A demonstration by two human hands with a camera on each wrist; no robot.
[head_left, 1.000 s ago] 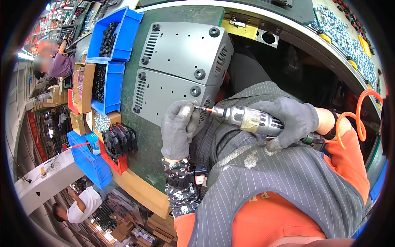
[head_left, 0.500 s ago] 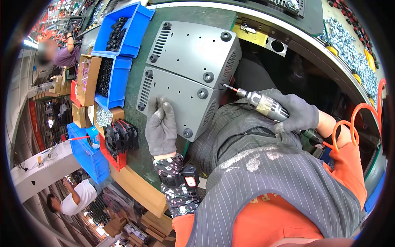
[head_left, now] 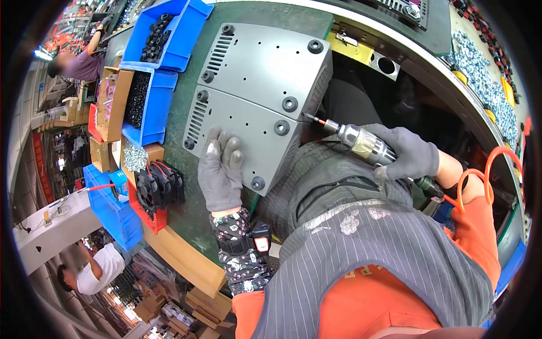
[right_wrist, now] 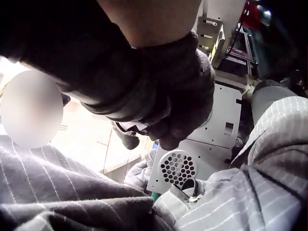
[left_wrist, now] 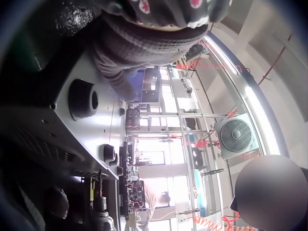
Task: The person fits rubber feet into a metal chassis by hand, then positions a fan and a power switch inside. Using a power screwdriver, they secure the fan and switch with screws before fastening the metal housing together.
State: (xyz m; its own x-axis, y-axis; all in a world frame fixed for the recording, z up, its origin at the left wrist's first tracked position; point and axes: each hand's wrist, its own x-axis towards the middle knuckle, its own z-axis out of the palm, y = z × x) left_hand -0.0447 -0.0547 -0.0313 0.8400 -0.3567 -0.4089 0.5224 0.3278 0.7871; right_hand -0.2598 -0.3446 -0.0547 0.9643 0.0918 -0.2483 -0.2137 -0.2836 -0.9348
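Note:
Two grey metal cases with black round feet and slotted vents lie side by side on the green bench. My gloved left hand (head_left: 221, 175) rests on the nearer case (head_left: 240, 121), fingers extended and slightly bent. In the left wrist view the same glove (left_wrist: 132, 55) lies over the case top (left_wrist: 91, 127). My gloved right hand (head_left: 411, 151) grips a power screwdriver (head_left: 367, 144) with an orange coiled hose. Its bit (head_left: 309, 117) points at the side edge where the nearer case meets the farther case (head_left: 262, 68). The right wrist view shows the right glove dark (right_wrist: 185, 96).
Blue bins (head_left: 151, 107) of small black parts stand left of the cases. Beside them are a heap of screws (head_left: 135, 158) and black fans (head_left: 161, 186) in a red bin. An orange hose (head_left: 497, 155) loops at right. Two people are in the background.
My left hand has left the screwdriver's bit and moved left onto the nearer case. The screwdriver's tip has swung away toward the cases' side edge, still in my right hand.

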